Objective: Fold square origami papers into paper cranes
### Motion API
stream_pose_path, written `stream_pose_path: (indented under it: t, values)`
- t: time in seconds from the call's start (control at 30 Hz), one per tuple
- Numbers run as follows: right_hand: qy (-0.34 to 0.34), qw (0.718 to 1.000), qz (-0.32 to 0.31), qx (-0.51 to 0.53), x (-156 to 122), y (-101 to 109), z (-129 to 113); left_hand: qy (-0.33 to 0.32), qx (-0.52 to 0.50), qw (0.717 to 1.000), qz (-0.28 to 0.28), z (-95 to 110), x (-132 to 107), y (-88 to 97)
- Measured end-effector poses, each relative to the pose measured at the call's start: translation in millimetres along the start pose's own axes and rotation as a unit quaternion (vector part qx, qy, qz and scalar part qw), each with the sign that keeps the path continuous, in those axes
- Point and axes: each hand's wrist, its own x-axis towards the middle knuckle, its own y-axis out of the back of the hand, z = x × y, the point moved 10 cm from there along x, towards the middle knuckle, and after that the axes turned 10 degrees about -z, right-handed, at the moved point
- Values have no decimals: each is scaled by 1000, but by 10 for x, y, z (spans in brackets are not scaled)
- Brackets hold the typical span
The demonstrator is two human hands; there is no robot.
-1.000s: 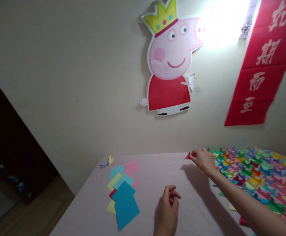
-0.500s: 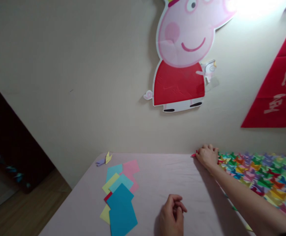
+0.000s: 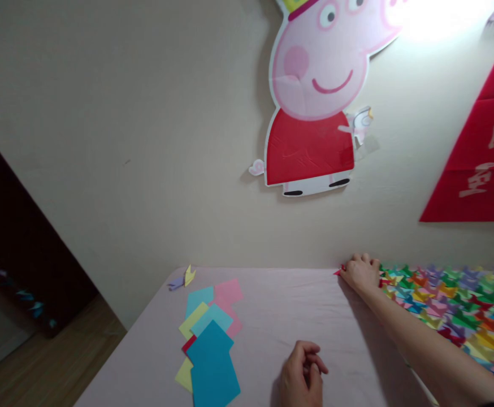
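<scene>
At the back edge of the table, by the wall, my right hand (image 3: 360,274) is closed round a small red folded-paper piece (image 3: 337,273). Only a pointed red tip shows to the left of the fingers; the hand hides the rest. Close beside this hand on the right, origami cranes (image 3: 446,291) in many colours stand in dense rows. My left hand (image 3: 302,374) rests near the front on the pink cloth, loosely curled, thumb near the fingers, with nothing visible in it. To its left lie overlapping sheets of coloured paper (image 3: 213,362), blue on top.
A yellow folded piece (image 3: 190,276) and a purple one (image 3: 177,282) sit at the back left corner of the table (image 3: 272,305). A pig cutout (image 3: 310,147) and a red banner (image 3: 471,186) hang on the wall. More coloured folded pieces (image 3: 1,274) hang at the far left.
The camera view has shifted slightly, so everything sits a little lower. Both hands keep nearly the same places on the table, the right one still at the red folded-paper piece.
</scene>
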Motion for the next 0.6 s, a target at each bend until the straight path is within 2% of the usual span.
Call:
stream_pose_path:
  t: [0.1, 0.23, 0.37, 0.47, 0.53, 0.6]
  values:
    - [-23, 999, 0, 32, 26, 140, 110, 11, 6, 1000, -13, -22, 11, -3]
    - [-69, 993, 21, 88, 15, 541, 424, 20, 17, 1000, -10, 23, -18, 26]
    - [-56, 987, 59, 138, -260, 952, 604, 12, 10, 1000, 12, 121, -62, 66]
    - [7, 981, 67, 181, -724, 1000, 424, -2, -9, 1000, 25, 207, -102, 84]
    - [79, 971, 62, 219, -1148, 907, 116, -13, -21, 999, 28, 269, -140, 88]
    - [194, 921, 69, 330, -1656, 830, -288, -20, -24, 999, 33, 321, -184, 98]
